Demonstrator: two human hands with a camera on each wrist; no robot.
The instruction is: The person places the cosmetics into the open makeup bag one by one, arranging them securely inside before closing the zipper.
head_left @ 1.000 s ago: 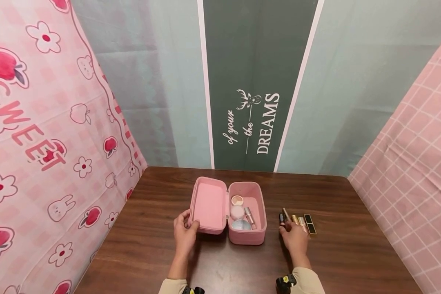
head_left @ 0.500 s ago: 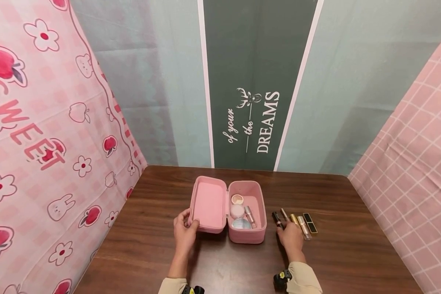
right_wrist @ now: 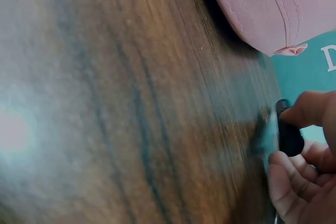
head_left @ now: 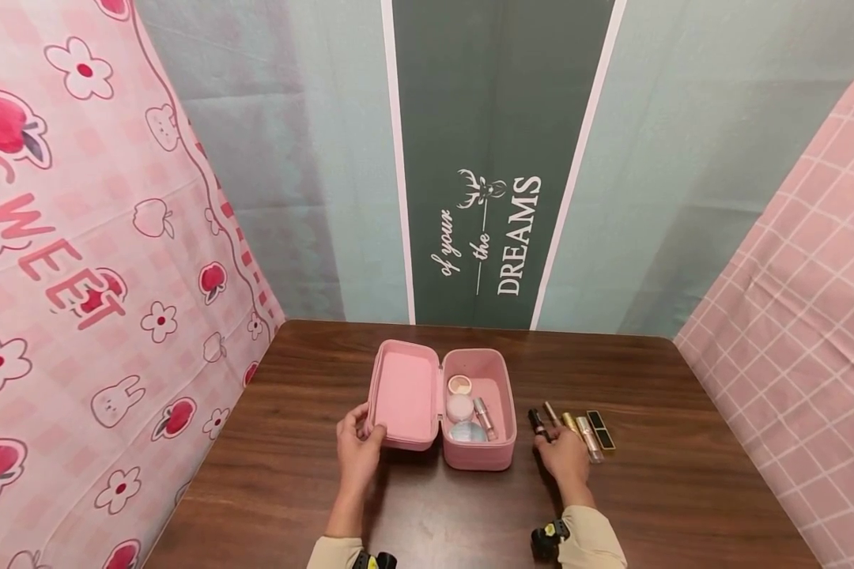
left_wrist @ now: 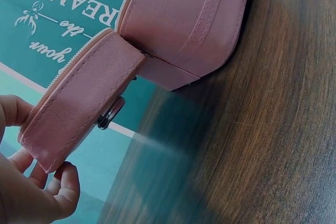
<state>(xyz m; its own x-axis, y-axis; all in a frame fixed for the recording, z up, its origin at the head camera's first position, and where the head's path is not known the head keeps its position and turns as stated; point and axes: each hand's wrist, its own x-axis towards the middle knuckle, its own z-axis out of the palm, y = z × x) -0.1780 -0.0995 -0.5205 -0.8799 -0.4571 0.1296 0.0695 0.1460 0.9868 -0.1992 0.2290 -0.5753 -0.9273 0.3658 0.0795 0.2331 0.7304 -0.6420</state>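
Note:
A pink zip-up cosmetic case stands on the table with its lid folded out to the left. My left hand grips the lid's outer edge, thumb on the rim and fingers curled beneath, as the left wrist view shows. To the right of the case, my right hand pinches a black cosmetic tube between thumb and fingers, low over the table. Inside the case lie a round powder compact, a pale pink jar, a silvery round item and a slim tube.
Beside the right hand lie a thin tube, a gold tube, a clear-ended tube and a black gold-edged case. The wooden table ends at fabric hangings on the back and sides.
My right hand has shifted slightly left, bringing the black tube away from the other cosmetics toward the case. In the last half second it barely moves. The left hand stays on the lid.

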